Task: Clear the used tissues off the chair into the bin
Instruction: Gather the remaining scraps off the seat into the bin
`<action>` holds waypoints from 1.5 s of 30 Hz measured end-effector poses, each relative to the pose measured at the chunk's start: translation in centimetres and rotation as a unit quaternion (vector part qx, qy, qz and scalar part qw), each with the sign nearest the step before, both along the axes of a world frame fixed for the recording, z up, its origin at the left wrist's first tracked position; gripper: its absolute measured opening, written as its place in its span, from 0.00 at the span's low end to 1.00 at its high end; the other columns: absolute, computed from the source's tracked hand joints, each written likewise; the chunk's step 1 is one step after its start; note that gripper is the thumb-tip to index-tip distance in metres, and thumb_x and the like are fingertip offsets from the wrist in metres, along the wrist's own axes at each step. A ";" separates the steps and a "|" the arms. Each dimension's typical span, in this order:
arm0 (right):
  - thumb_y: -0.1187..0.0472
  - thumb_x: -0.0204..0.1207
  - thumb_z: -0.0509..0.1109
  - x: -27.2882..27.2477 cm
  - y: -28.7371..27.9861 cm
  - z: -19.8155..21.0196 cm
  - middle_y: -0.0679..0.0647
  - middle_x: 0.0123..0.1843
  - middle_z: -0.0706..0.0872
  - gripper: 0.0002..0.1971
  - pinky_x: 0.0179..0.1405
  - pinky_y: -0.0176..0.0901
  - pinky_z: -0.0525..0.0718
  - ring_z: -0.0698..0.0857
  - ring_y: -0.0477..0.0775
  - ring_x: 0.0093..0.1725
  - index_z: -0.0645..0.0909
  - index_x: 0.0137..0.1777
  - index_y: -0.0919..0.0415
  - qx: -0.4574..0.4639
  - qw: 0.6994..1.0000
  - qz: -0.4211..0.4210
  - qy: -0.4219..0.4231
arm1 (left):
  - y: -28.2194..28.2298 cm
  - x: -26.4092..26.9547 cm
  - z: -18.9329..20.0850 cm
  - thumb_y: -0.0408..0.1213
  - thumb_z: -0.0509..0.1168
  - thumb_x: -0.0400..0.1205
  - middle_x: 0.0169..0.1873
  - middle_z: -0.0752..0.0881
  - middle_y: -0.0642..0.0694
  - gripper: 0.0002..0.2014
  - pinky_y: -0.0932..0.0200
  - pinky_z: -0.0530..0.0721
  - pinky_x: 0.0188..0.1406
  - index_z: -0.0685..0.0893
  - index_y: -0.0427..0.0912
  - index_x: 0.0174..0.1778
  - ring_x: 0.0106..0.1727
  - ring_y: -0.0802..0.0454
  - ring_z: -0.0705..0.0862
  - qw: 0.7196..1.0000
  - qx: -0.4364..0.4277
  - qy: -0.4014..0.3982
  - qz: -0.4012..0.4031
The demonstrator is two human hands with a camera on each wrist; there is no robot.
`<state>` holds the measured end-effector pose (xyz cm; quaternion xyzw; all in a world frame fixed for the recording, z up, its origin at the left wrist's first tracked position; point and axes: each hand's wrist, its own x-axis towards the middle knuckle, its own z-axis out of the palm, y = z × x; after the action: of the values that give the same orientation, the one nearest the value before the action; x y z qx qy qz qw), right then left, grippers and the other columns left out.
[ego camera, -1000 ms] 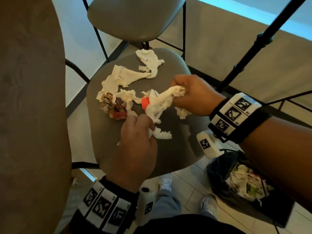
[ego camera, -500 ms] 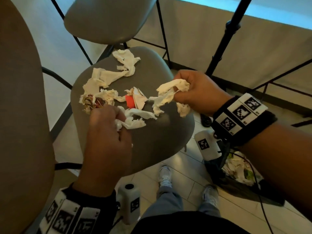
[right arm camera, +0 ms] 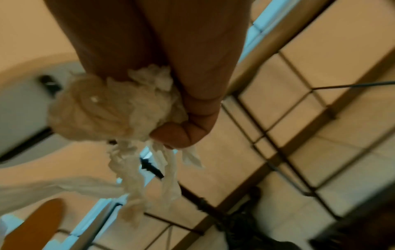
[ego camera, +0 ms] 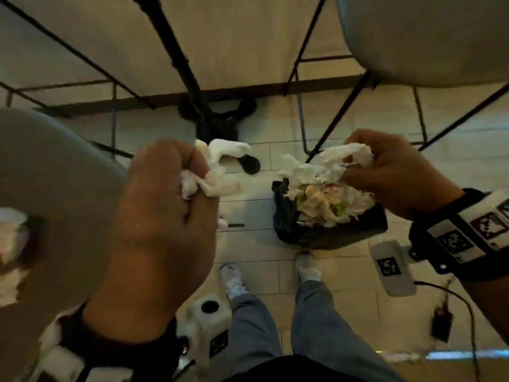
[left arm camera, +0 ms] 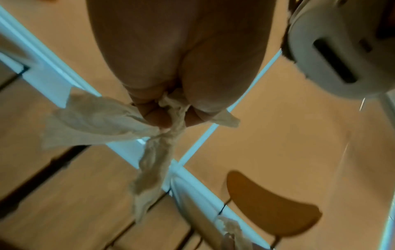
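Note:
My left hand (ego camera: 176, 194) grips a crumpled white tissue (ego camera: 220, 166) in a fist, held over the floor just left of the bin. In the left wrist view the same tissue (left arm camera: 153, 148) dangles from the curled fingers (left arm camera: 158, 116). My right hand (ego camera: 385, 172) grips another wad of tissue (ego camera: 325, 166) directly above the bin (ego camera: 330, 230), a black bag stuffed with paper waste. The right wrist view shows that wad (right arm camera: 119, 115) bunched under the thumb, strips hanging down. The grey chair seat (ego camera: 55, 175) lies at the left edge, with more tissue (ego camera: 11, 238) on it, blurred.
A second grey seat (ego camera: 427, 37) fills the top right. Black metal chair legs (ego camera: 344, 114) and a dark tripod pole (ego camera: 176, 51) cross the tiled floor behind the bin. My feet (ego camera: 308, 266) stand just in front of it. A cable and small black box (ego camera: 440, 323) lie at right.
Both hands lifted their tissues off the chair seat and swung right; the right one now hovers over the bin. The view turned from the chair to the floor.

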<state>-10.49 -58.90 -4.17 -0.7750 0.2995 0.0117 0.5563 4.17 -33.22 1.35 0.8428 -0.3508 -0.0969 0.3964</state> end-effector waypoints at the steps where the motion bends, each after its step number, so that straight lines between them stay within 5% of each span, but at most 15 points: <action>1: 0.61 0.68 0.78 -1.9 -1.3 -1.9 0.47 0.32 0.88 0.10 0.35 0.54 0.88 0.88 0.50 0.35 0.82 0.36 0.45 0.005 0.999 -0.039 0.015 | -2.5 -0.6 -1.8 0.32 0.66 0.87 0.38 0.75 0.51 0.09 0.75 0.75 0.38 0.73 0.49 0.46 0.37 0.62 0.76 1.000 0.008 0.006 -0.023; 5: 0.62 0.66 0.77 -7.5 -5.3 -10.4 0.64 0.40 0.91 0.06 0.46 0.72 0.89 0.90 0.69 0.42 0.85 0.40 0.51 0.031 0.985 -0.158 0.061 | -11.1 -2.3 -10.9 0.31 0.67 0.84 0.39 0.76 0.56 0.11 0.77 0.70 0.38 0.74 0.51 0.43 0.40 0.68 0.74 0.987 0.085 0.094 -0.095; 13: 0.57 0.66 0.73 -11.4 -9.0 -27.6 0.62 0.47 0.91 0.14 0.40 0.59 0.91 0.91 0.69 0.46 0.87 0.52 0.58 0.131 0.917 -0.318 0.201 | -20.7 -5.4 -28.0 0.30 0.64 0.85 0.37 0.81 0.50 0.06 0.74 0.73 0.21 0.77 0.47 0.48 0.31 0.57 0.77 0.929 0.247 0.217 -0.169; 15: 0.56 0.73 0.72 -11.9 -9.5 -31.4 0.57 0.47 0.90 0.16 0.34 0.45 0.90 0.89 0.60 0.42 0.87 0.60 0.57 0.154 0.898 -0.336 0.239 | -21.4 -6.6 -32.0 0.33 0.64 0.86 0.39 0.82 0.48 0.04 0.69 0.75 0.23 0.77 0.47 0.51 0.33 0.53 0.78 0.915 0.279 0.244 -0.157; 17: 0.57 0.79 0.71 -12.2 -9.8 -34.2 0.53 0.48 0.87 0.18 0.32 0.39 0.85 0.84 0.51 0.38 0.84 0.68 0.61 0.177 0.877 -0.365 0.258 | -21.2 -7.9 -35.1 0.39 0.66 0.86 0.42 0.83 0.48 0.05 0.62 0.76 0.28 0.79 0.47 0.57 0.38 0.50 0.81 0.902 0.311 0.269 -0.135; 20: 0.58 0.80 0.73 -12.1 -9.1 -36.6 0.62 0.69 0.84 0.24 0.54 0.55 0.89 0.87 0.64 0.57 0.78 0.74 0.64 0.262 0.843 -0.383 0.271 | -20.4 -9.8 -38.3 0.51 0.74 0.80 0.65 0.81 0.55 0.33 0.64 0.82 0.50 0.72 0.50 0.80 0.61 0.53 0.83 0.877 0.314 0.336 -0.139; 22: 0.55 0.80 0.74 -12.1 -8.2 -36.8 0.67 0.80 0.75 0.29 0.61 0.69 0.87 0.81 0.75 0.70 0.73 0.78 0.63 0.384 0.773 -0.464 0.199 | -19.7 -10.4 -39.2 0.52 0.75 0.80 0.78 0.71 0.56 0.44 0.57 0.75 0.75 0.59 0.53 0.89 0.78 0.55 0.73 0.869 0.297 0.370 -0.142; 24: 0.56 0.85 0.69 -12.8 -7.7 -36.8 0.70 0.85 0.64 0.30 0.71 0.75 0.79 0.71 0.78 0.79 0.66 0.85 0.59 0.442 0.735 -0.490 0.157 | -19.1 -10.4 -39.6 0.57 0.74 0.79 0.90 0.59 0.50 0.51 0.47 0.64 0.87 0.47 0.55 0.91 0.89 0.51 0.60 0.864 0.320 0.362 -0.143; 27: 0.59 0.89 0.60 -14.0 -7.5 -37.0 0.70 0.85 0.67 0.26 0.73 0.68 0.78 0.70 0.73 0.82 0.64 0.85 0.63 0.430 0.767 -0.441 0.180 | -18.1 -9.8 -39.1 0.60 0.72 0.79 0.91 0.59 0.48 0.52 0.51 0.61 0.88 0.47 0.52 0.91 0.90 0.48 0.60 0.854 0.350 0.367 -0.116; 30: 0.60 0.85 0.65 -15.0 -7.5 -36.5 0.65 0.64 0.86 0.22 0.50 0.57 0.86 0.87 0.70 0.62 0.75 0.77 0.67 0.317 0.838 -0.335 0.292 | -16.0 -8.9 -36.7 0.47 0.70 0.86 0.79 0.80 0.44 0.34 0.63 0.71 0.71 0.67 0.45 0.87 0.79 0.46 0.79 0.849 0.353 0.388 -0.059; 32: 0.61 0.84 0.66 -16.1 -6.8 -35.7 0.59 0.45 0.86 0.18 0.43 0.54 0.84 0.87 0.63 0.44 0.79 0.71 0.69 0.242 0.869 -0.235 0.361 | -13.9 -8.1 -34.1 0.42 0.69 0.87 0.60 0.90 0.48 0.22 0.73 0.77 0.59 0.79 0.42 0.76 0.62 0.52 0.88 0.850 0.333 0.406 -0.044; 35: 0.60 0.85 0.66 -17.2 -4.6 -33.3 0.56 0.35 0.81 0.08 0.31 0.48 0.81 0.80 0.57 0.30 0.82 0.57 0.63 0.142 0.878 -0.050 0.454 | -9.7 -7.3 -28.2 0.43 0.69 0.87 0.48 0.86 0.59 0.10 0.73 0.82 0.51 0.82 0.54 0.64 0.50 0.57 0.87 0.866 0.312 0.388 -0.040; 39: 0.59 0.86 0.66 -11.0 -0.9 -26.9 0.63 0.37 0.83 0.10 0.31 0.46 0.74 0.79 0.60 0.32 0.84 0.52 0.65 0.101 0.887 0.081 0.444 | -2.9 -5.6 -19.0 0.52 0.69 0.81 0.57 0.87 0.55 0.18 0.48 0.88 0.63 0.84 0.54 0.67 0.55 0.55 0.89 0.890 0.250 0.382 -0.018; 42: 0.56 0.85 0.68 -2.9 2.7 -20.7 0.59 0.52 0.89 0.07 0.43 0.44 0.80 0.86 0.58 0.45 0.86 0.55 0.56 0.026 0.913 0.174 0.368 | 2.0 -4.1 -11.6 0.49 0.68 0.85 0.60 0.86 0.54 0.17 0.53 0.87 0.62 0.83 0.55 0.69 0.57 0.57 0.87 0.913 0.196 0.359 -0.002; 45: 0.53 0.83 0.70 5.7 7.0 -12.9 0.50 0.51 0.91 0.06 0.48 0.47 0.86 0.89 0.50 0.48 0.85 0.57 0.48 -0.011 0.925 0.240 0.294 | 7.2 -2.6 -5.2 0.51 0.67 0.86 0.63 0.84 0.61 0.17 0.63 0.86 0.59 0.81 0.60 0.71 0.61 0.62 0.84 0.944 0.163 0.285 0.018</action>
<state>-4.83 -51.90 -17.10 -0.7917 0.2552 0.3689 0.4148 1.54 -26.00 -3.85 0.8393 -0.1873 -0.3815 0.3389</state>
